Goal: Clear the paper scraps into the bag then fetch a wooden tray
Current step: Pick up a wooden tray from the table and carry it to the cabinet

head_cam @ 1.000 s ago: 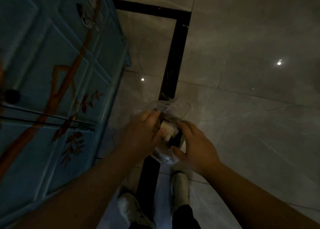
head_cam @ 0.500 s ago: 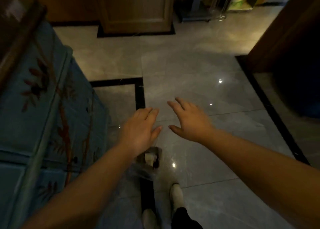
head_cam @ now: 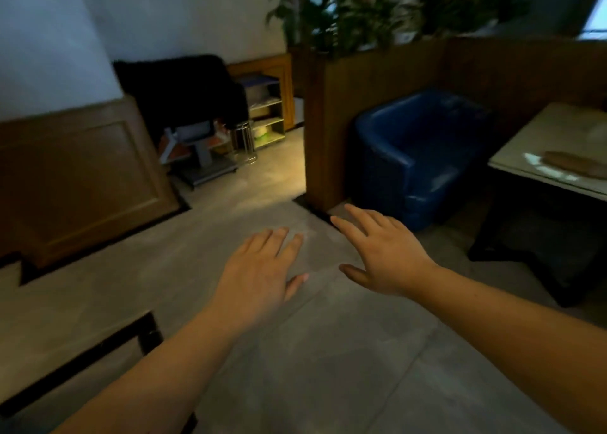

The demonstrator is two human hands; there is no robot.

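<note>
My left hand [head_cam: 259, 269] and my right hand [head_cam: 381, 253] are both stretched out in front of me over the grey tiled floor, palms down, fingers apart, holding nothing. A flat brown wooden piece [head_cam: 574, 165], possibly a tray, lies on the pale table [head_cam: 538, 144] at the right edge; the view is blurred there. The bag and the paper scraps are out of view.
A blue armchair [head_cam: 423, 151] stands ahead on the right beside a wooden partition [head_cam: 331, 131] topped with plants [head_cam: 341, 9]. A wood-panelled wall [head_cam: 75, 174] runs along the left. Beyond it are a dark cloth-covered stand [head_cam: 184, 88] and a shelf unit [head_cam: 266, 111]. Black tile strips cross the floor.
Both hands let go of the clear bag with scraps, which stayed on the floor and left the view. The view lifted from the floor and blue cabinet to the room ahead.
</note>
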